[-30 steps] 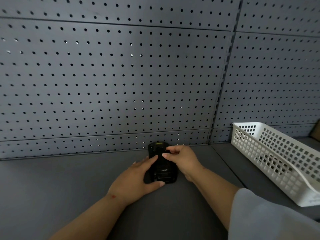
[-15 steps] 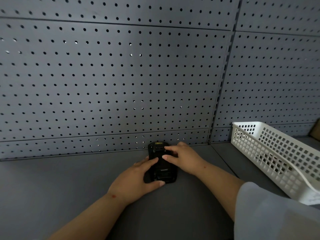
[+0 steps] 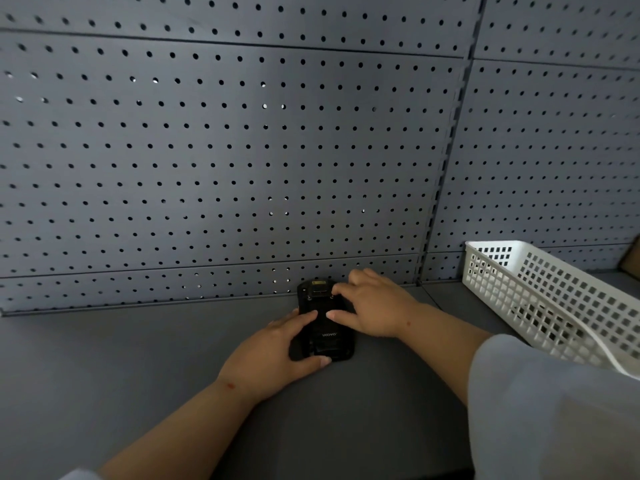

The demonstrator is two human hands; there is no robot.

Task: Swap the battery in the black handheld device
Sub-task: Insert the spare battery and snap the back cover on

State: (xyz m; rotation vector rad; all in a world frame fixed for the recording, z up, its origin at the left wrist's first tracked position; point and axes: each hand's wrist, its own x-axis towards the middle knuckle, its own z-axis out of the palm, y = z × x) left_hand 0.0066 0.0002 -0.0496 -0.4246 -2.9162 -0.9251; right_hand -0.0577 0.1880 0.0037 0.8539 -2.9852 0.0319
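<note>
The black handheld device [image 3: 323, 327] lies back side up on the grey shelf [image 3: 138, 358], close to the pegboard wall, with a small yellow label at its far end. My left hand [image 3: 273, 355] grips its left side and near end, thumb curled under the bottom edge. My right hand [image 3: 374, 306] rests on its right side, thumb and forefinger pressing on the back cover. Whether the battery is in place under the cover is hidden.
A white perforated plastic basket [image 3: 540, 299] stands on the shelf to the right. A grey pegboard wall [image 3: 242, 150] rises directly behind the device. A brown object [image 3: 632, 261] peeks in at the far right edge.
My right hand has slid slightly farther over the device's upper right side, its fingers spreading toward the far end. The left hand and the device have stayed put.
</note>
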